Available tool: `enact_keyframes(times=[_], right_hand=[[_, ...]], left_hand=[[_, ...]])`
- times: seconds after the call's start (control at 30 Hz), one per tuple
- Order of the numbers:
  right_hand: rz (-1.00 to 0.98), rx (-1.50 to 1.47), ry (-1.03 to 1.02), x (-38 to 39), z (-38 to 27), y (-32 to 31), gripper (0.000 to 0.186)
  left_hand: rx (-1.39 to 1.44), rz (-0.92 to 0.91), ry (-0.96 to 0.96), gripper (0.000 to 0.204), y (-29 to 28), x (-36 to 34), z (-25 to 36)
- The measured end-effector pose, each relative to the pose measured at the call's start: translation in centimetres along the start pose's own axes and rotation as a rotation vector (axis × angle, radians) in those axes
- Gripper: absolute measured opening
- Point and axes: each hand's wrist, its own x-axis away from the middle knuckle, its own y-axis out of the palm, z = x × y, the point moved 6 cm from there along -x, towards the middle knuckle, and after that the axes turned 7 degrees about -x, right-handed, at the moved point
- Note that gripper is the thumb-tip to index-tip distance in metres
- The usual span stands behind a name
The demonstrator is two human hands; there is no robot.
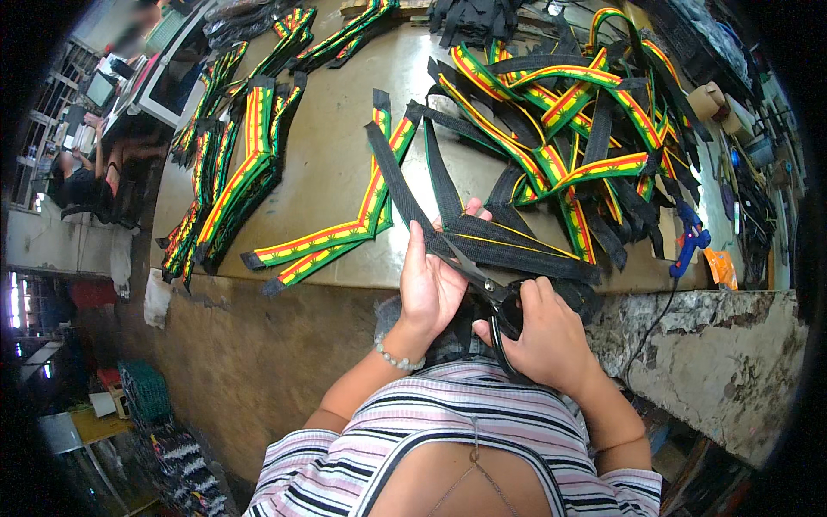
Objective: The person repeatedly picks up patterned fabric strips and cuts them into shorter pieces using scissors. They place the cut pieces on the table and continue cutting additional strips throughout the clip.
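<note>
Scissors [493, 289] sit gripped in the right hand [556, 334], just below frame centre. The left hand [431, 284] pinches a black strap [521, 253]; patterned straps [256, 142] lie upper left.

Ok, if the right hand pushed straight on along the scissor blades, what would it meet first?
Most likely the black strap pinched in the left hand: the scissors overlap it in the picture. Whether the blades touch it or sit just above is unclear.
</note>
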Motion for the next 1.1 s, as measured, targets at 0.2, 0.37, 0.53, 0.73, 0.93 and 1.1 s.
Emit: enact_keyframes(times=[0.2, 0.37, 0.53, 0.73, 0.93, 1.1], right_hand=[[-0.089, -0.126, 0.127, 0.7, 0.1, 0.0, 0.059], [-0.069, -0.133, 0.093, 0.9, -0.1, -0.1, 0.060], [-0.062, -0.074, 0.055, 0.9, 0.1, 0.4, 0.063], [0.158, 0.005, -0.067, -0.3, -0.2, 0.9, 0.059], [0.318, 0.027, -0.154, -0.7, 0.1, 1.2, 0.050], [0.311, -0.123, -0.320, 0.1, -0.3, 0.4, 0.048]], left_hand=[[-0.239, -0.038, 0.109, 0.059, -0.4, 0.2, 0.2], [-0.143, -0.156, 0.105, 0.056, 0.4, 0.3, 0.2], [0.163, -0.087, 0.037, 0.064, 0.6, 0.0, -0.1], [0.059, -0.030, -0.020, 0.069, 0.7, -0.1, -1.8], [-0.044, -0.195, 0.103, 0.057, 1.0, -0.1, -1.1], [-0.433, -0.002, 0.223, 0.026, 3.8, 0.5, 2.3]])
